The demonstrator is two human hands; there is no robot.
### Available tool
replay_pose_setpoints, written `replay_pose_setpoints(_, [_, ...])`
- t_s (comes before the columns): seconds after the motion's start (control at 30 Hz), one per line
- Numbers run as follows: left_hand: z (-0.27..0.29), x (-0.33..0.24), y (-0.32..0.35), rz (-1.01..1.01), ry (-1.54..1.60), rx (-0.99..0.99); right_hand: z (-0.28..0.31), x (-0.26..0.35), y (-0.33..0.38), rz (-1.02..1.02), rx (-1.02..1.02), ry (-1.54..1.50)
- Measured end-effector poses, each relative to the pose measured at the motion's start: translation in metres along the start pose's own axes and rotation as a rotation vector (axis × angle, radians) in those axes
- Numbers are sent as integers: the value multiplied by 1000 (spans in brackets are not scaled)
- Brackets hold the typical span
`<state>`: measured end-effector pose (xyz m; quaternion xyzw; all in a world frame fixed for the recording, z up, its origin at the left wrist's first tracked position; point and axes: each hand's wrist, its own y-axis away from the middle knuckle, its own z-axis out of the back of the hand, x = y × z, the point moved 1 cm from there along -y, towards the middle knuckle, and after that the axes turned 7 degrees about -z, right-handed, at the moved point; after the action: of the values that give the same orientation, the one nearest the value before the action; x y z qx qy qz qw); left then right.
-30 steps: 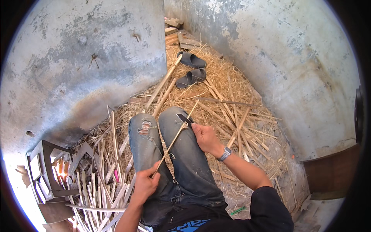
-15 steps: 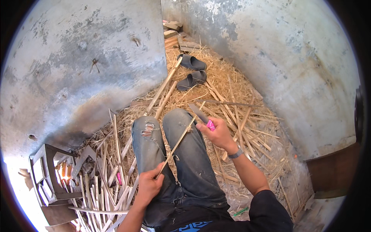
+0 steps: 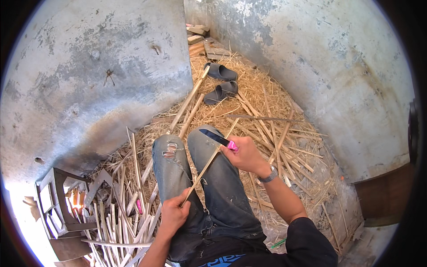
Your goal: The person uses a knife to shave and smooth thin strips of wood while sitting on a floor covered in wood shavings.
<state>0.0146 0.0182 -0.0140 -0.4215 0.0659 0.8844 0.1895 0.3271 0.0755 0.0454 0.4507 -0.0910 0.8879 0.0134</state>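
Observation:
My left hand point(image 3: 174, 212) is closed around the lower end of a thin wooden strip point(image 3: 206, 168), which slants up and away to the right across my thighs. In my right hand point(image 3: 245, 154) is a knife point(image 3: 213, 135) with a dark blade and a pink handle, gripped in closed fingers. The blade points up and left and crosses the strip near its far part, above my right knee. Whether the right thumb also presses on the strip I cannot tell.
Dark slides point(image 3: 221, 91) lie on wood shavings point(image 3: 249, 78) ahead. Loose strips point(image 3: 284, 151) are scattered at right, and a dense pile of strips point(image 3: 118, 227) lies at left beside a dark frame point(image 3: 66, 202). Grey walls point(image 3: 102, 66) close in on both sides.
My right hand has moved slightly left and toward me, with the knife turned so its blade now lies across the strip and looks darker. The left hand has barely moved.

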Motion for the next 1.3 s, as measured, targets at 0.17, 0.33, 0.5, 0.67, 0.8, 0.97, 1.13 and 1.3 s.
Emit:
replay_pose_setpoints(0.17, [7,2,-9,129,270,79,17,-13,10,-58,272,-238])
replay_pose_setpoints(0.33, [16,11,-19,227,448,182,23,-13,13,-210,-12,-342])
replay_pose_setpoints(0.5, [18,11,-22,198,447,201,25,-29,8,-199,-65,-243])
replay_pose_setpoints(0.67, [19,7,-21,225,447,205,13,-5,2,-34,45,88])
replay_pose_setpoints(0.8, [17,5,-17,169,436,148,-4,-13,-1,-59,80,379])
replay_pose_setpoints(0.97, [19,-2,-20,242,418,193,0,-34,-26,1,4,495])
replay_pose_setpoints(1.13, [24,0,-21,257,401,219,-11,-15,-15,-1,124,499])
replay_pose_setpoints(1.3, [19,12,-21,217,402,235,-12,-13,-21,-7,171,511])
